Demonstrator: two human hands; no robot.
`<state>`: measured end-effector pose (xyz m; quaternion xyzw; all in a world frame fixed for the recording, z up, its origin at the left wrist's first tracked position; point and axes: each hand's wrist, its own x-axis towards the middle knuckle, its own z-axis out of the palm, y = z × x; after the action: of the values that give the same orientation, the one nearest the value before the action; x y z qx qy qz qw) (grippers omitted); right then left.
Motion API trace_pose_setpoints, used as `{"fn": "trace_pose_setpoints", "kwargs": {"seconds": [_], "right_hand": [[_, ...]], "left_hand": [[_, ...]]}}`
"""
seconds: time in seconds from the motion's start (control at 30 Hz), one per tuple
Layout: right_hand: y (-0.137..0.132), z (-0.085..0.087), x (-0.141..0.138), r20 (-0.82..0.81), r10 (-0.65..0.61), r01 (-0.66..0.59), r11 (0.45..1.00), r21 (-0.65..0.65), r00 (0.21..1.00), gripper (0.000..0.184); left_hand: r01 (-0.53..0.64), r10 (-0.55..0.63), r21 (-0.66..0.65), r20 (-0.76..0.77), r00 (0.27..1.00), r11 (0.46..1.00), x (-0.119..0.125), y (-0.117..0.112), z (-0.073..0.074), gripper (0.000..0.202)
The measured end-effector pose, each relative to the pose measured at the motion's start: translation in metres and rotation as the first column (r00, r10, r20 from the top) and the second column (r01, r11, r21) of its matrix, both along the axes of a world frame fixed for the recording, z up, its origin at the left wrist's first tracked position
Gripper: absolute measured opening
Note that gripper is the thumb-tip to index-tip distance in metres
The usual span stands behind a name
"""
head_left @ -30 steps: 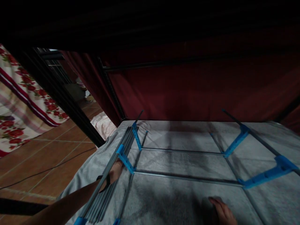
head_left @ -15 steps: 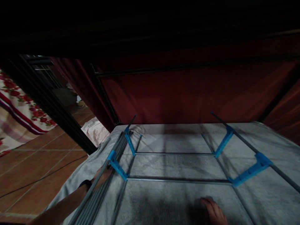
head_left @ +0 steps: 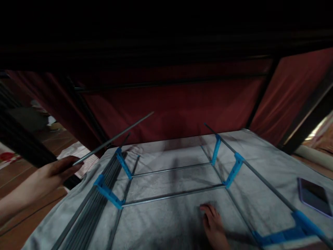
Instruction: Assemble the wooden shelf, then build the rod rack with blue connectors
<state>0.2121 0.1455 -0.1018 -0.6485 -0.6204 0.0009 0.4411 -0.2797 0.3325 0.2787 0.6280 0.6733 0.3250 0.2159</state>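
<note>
My left hand [head_left: 62, 168], at the left, is closed round one end of a thin grey metal tube [head_left: 114, 139]. The tube slants up to the right, its far end in the air before the red cloth. Below it lies a bundle of similar tubes [head_left: 91, 211], beside the left side of a frame of grey tubes joined by blue plastic connectors [head_left: 109, 192]. Crossbars [head_left: 174, 197] link the frame's two sides. My right hand [head_left: 214, 225] rests on the grey blanket [head_left: 166, 222], between the frame's sides, fingers loosely bent with nothing visible in them.
A phone [head_left: 314, 196] lies on the blanket at the right. A red curtain [head_left: 177, 111] hangs behind, with dark posts at both sides. Tiled floor [head_left: 33, 208] and a cable show at the left.
My left hand has risen from the bundle with one tube in it. My right hand still rests on the blanket. The view has turned right, bringing the phone into sight.
</note>
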Motion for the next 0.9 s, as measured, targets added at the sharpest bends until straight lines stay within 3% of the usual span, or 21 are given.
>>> {"fn": "trace_pose_setpoints", "kwargs": {"seconds": [0.07, 0.17, 0.3, 0.43, 0.67, 0.9], "right_hand": [[0.003, 0.017, -0.003, -0.116, 0.023, -0.024, 1.000, -0.003, 0.993, 0.030], [0.011, 0.046, -0.003, -0.260, 0.060, -0.063, 0.998, -0.002, 0.964, 0.036], [0.030, 0.083, 0.004, -0.444, 0.082, -0.072, 0.997, 0.038, 0.892, 0.036], [0.059, 0.113, 0.018, -0.619, 0.066, -0.019, 0.996, 0.082, 0.783, 0.033], [0.133, 0.144, 0.049, -0.849, 0.054, 0.146, 0.978, 0.152, 0.525, 0.028], [0.183, 0.149, 0.094, -0.824, -0.164, 0.402, 0.912, 0.083, 0.542, 0.049]], "left_hand": [[0.144, -0.141, 0.003, -0.180, 0.973, 0.990, 0.030, 0.006, 0.008, 0.042], [0.323, -0.300, -0.048, -0.519, 0.801, 0.945, 0.086, 0.009, 0.014, 0.047], [0.470, -0.434, -0.116, -0.619, 0.654, 0.875, 0.152, 0.012, 0.012, 0.042], [0.495, -0.399, -0.087, -0.719, 0.570, 0.864, 0.194, 0.025, 0.001, 0.049], [0.529, -0.457, -0.094, -0.645, 0.612, 0.843, 0.237, 0.046, -0.019, 0.052], [0.517, -0.386, 0.020, -0.641, 0.664, 0.856, 0.260, 0.042, -0.053, 0.047]]}}
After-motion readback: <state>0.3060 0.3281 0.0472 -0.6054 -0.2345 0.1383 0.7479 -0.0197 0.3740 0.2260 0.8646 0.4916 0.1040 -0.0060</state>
